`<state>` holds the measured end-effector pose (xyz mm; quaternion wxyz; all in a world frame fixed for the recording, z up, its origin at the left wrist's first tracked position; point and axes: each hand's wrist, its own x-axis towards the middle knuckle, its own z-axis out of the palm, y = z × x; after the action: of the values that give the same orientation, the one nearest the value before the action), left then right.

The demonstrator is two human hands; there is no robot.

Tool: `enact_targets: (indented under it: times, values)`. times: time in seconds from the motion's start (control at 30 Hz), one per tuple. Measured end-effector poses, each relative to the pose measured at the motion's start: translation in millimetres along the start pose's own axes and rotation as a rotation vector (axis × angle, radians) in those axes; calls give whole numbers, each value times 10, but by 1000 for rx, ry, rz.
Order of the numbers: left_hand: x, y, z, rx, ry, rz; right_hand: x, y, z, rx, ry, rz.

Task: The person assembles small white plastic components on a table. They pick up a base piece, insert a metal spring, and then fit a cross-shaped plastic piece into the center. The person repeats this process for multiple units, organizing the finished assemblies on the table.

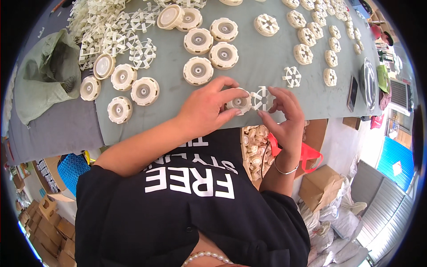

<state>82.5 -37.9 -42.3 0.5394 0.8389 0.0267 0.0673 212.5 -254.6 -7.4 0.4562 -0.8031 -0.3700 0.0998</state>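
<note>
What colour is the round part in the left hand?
The part is cream with a greyish middle; head view shows it.

The left forearm [149, 141] slants in across the near edge of the table [255, 58], its bent elbow on the wearer's side of that edge. Just above the table, the left hand [202, 107] shows its back, thumb and index finger pinching. The right forearm [280, 171] rises more steeply, its wrist [289, 155] short of the table's edge. The right hand [290, 115] reaches over that edge, palm turned leftward, thumb and forefinger bowed into a pinch.
</note>
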Motion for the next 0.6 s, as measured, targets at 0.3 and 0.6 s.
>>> enact_targets:
  times: [0.3,0.6]
  values:
    - [-25,43,-100,-183,11,-65,264,-193,75,-26,-303,-122]
    - [29,22,-76,-130,39,-114,225,-182,163,-79,-356,-25]
